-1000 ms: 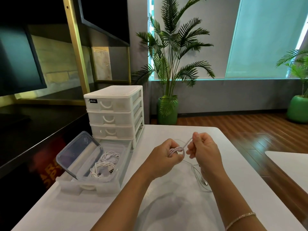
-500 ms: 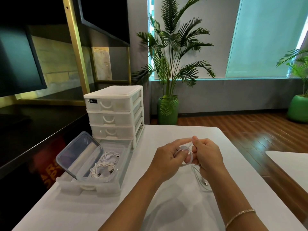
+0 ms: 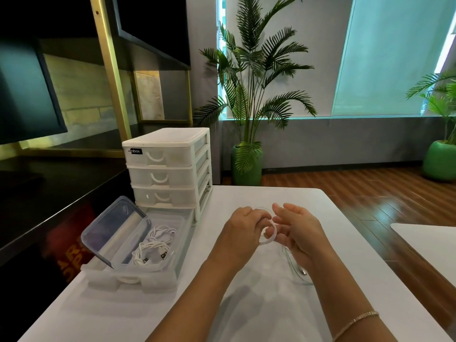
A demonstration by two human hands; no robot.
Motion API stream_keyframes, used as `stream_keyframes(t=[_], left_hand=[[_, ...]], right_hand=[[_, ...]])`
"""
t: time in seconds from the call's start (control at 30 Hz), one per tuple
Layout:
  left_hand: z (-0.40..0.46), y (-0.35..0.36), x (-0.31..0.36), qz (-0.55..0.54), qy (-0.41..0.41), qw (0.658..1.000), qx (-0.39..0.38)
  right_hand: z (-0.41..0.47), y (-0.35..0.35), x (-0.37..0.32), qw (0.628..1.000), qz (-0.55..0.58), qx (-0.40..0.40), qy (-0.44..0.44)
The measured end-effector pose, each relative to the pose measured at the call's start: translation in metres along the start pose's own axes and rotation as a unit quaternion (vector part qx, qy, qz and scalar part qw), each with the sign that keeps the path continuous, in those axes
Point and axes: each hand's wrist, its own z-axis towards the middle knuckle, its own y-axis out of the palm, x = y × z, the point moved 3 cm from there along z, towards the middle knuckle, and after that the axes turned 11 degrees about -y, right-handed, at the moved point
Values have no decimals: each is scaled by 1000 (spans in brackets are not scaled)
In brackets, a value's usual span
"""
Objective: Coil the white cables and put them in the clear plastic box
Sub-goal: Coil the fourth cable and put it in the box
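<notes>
My left hand [image 3: 243,227] grips a small loop of white cable [image 3: 269,235] above the white table [image 3: 246,304]. My right hand [image 3: 297,229] is beside it with fingers mostly straight, the cable running across them. The cable's loose end trails down to the table, ending in a plug [image 3: 303,272] by my right wrist. The clear plastic box [image 3: 124,240] stands open at the left with its lid tilted up. Coiled white cables [image 3: 154,250] lie inside it.
A white drawer unit [image 3: 167,169] stands behind the box, its lowest drawer [image 3: 138,277] pulled out under the box. A dark counter runs along the left. The table's right edge drops to wooden floor, with another white table [image 3: 429,243] beyond.
The cable loop has dropped lower between my hands and grown rounder. My right hand's fingers have straightened from a pinch. More of the cable is wound in.
</notes>
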Motion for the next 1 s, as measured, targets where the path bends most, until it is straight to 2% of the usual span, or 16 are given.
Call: stream_keyframes(t=[0.07,0.2,0.4,0.53,0.63,0.8,0.9,1.0], left_hand=[[0,1,-5,21,-25,999,24],[2,4,-11,31,-82,996,22],[2,3,-11,-88,-177,980,-16],[1,3,-14,-246,-287,923,-66],[1,1,-15,-333,-360,869,-68],[-2,-3,-17,-466,-426,772,-75],[-2,-2,-20,-489,-442,749,-67],[-1,-1,-22,-486,-444,750,-63]], right_hand=[[-3,4,-3,999,1,-30,-12],[-6,8,-5,992,-91,-57,-65],[-5,6,-6,975,-169,-47,-137],[-5,4,-6,954,-241,-43,-175],[-5,4,-8,929,-303,-37,-211],[-4,6,-7,897,-364,-52,-245],[-3,8,-7,877,-393,-39,-273],[-4,10,-7,861,-421,-33,-285]])
